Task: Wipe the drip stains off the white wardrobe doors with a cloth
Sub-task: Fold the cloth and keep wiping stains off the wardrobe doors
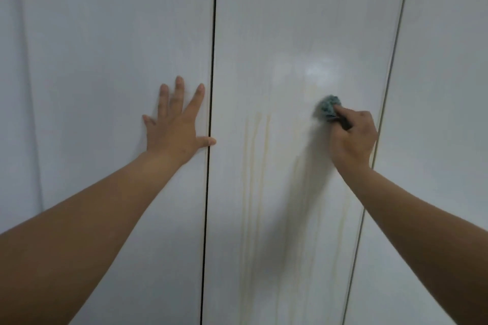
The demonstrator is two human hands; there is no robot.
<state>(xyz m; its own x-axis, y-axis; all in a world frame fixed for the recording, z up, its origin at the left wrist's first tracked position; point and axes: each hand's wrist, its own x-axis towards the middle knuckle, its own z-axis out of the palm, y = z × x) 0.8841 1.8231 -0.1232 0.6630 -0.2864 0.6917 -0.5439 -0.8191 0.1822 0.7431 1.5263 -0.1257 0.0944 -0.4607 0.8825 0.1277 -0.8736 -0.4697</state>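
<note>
**Cloth on the stained middle door**

I see the glossy white middle door (290, 34) marked with pale yellowish drip stains (254, 166) in thin vertical streaks. My left hand (177, 129) lies flat, fingers spread wide, on the left door (105, 34). My right hand (353, 137) grips a bunched teal cloth (327, 107) against the middle door, right of the streaks.

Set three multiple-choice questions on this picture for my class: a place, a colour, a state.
1. The palm of the left hand lies on: A the left door B the far right door C a shelf
2. The drip stains are: A red B yellowish C black
3. The cloth is: A spread flat B bunched in the right hand C dropped
Answers: A, flat left of the dark gap; B, pale yellow streaks on the middle door; B, fingers curl round it.
</note>
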